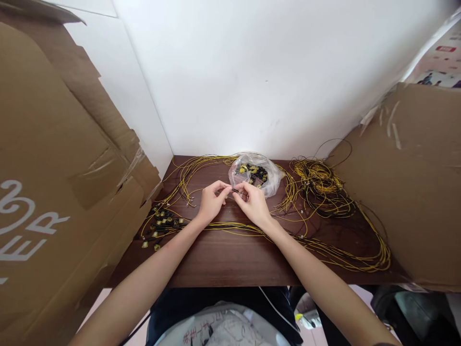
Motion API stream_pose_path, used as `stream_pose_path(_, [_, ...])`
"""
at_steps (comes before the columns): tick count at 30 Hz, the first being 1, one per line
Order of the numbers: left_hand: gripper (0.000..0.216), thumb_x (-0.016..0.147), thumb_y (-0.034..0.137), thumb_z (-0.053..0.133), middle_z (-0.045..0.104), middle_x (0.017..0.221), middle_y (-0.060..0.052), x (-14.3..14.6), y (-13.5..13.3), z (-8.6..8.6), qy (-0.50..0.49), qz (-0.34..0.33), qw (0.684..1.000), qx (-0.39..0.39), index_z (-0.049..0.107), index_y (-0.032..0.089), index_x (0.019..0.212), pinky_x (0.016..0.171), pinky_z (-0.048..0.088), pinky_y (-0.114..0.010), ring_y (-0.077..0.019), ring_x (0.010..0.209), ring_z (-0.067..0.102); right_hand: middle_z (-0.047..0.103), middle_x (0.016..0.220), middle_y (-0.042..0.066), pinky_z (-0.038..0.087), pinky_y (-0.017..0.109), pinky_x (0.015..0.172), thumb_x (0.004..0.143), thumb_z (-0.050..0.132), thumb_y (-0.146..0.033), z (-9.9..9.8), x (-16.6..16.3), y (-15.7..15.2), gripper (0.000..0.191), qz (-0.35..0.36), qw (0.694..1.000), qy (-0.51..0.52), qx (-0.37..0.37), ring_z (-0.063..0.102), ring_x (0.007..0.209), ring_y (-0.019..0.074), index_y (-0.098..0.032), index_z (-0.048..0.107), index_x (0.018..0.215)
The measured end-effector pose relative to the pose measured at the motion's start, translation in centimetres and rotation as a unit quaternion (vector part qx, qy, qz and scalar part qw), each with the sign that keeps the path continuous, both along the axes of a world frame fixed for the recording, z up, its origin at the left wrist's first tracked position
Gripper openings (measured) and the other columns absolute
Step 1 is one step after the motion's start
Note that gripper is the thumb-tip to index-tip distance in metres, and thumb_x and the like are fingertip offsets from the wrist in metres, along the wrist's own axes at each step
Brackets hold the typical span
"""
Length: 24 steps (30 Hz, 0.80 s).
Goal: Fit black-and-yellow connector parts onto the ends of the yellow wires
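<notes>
My left hand (212, 201) and my right hand (253, 202) meet above the middle of a dark brown table (230, 264), fingers pinched together on a thin wire end with a small dark piece (236, 191) between them. Just behind the hands lies a clear plastic bag (256, 174) with small black and yellow connectors inside. Long yellow wires (230, 227) run across the table under my wrists. To the left sits a cluster of wires fitted with black and yellow connectors (163, 225).
A tangled coil of yellow and black wires (320, 187) lies at the back right. Large cardboard sheets stand on the left (54, 192) and on the right (406, 182). A white wall (259, 72) closes the back.
</notes>
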<state>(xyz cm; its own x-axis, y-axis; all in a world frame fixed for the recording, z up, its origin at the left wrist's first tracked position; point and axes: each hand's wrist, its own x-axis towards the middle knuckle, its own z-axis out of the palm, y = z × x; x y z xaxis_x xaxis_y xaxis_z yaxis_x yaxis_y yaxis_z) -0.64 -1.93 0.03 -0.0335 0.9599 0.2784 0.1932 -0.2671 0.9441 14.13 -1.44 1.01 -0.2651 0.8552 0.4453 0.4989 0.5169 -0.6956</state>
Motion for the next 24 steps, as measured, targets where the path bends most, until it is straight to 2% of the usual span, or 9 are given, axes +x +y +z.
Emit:
stream_pose_path(4, [0.022, 0.078, 0.035, 0.058, 0.059, 0.067, 0.0, 0.03, -0.07, 0.02, -0.007, -0.011, 1.0, -0.003, 0.058, 0.014, 0.075, 0.045, 0.04, -0.018, -0.0061, 0.046, 0.048, 0.06, 0.069, -0.001, 0.037, 0.023, 0.056, 0.079, 0.053, -0.026, -0.35, 0.01, 0.04, 0.014, -0.018, 1.0, -0.014, 0.005, 0.046, 0.053, 0.0108, -0.017, 0.062, 0.086])
stream_pose_path(11, [0.021, 0.078, 0.034, 0.057, 0.057, 0.061, 0.001, 0.18, 0.0, -0.04, -0.049, -0.029, 0.998, -0.018, 0.055, 0.014, 0.075, 0.042, 0.038, -0.016, -0.0062, 0.047, 0.046, 0.058, 0.061, -0.002, 0.036, 0.024, 0.056, 0.076, 0.052, -0.028, 0.19, 0.06, -0.18, 0.013, -0.054, 0.998, -0.027, 0.007, 0.046, 0.05, 0.0107, -0.018, 0.061, 0.081])
stream_pose_path(19, [0.022, 0.079, 0.034, 0.056, 0.061, 0.065, -0.002, 0.08, 0.33, -0.27, -0.105, -0.041, 0.993, -0.029, 0.049, 0.014, 0.076, 0.043, 0.039, -0.016, -0.0064, 0.049, 0.046, 0.054, 0.061, -0.004, 0.034, 0.022, 0.054, 0.076, 0.053, -0.025, 0.42, 0.07, -0.33, 0.007, -0.054, 0.998, -0.031, 0.016, 0.046, 0.05, 0.01, -0.019, 0.055, 0.079])
stream_pose_path(24, [0.024, 0.079, 0.037, 0.058, 0.063, 0.071, -0.003, -0.07, 0.26, -0.23, -0.095, -0.051, 0.994, -0.036, 0.052, 0.014, 0.079, 0.044, 0.04, -0.017, -0.0074, 0.052, 0.049, 0.058, 0.065, -0.003, 0.036, 0.023, 0.056, 0.079, 0.053, -0.027, 0.14, 0.32, -0.2, 0.015, -0.043, 0.998, -0.028, 0.02, 0.047, 0.052, 0.0107, -0.019, 0.059, 0.089])
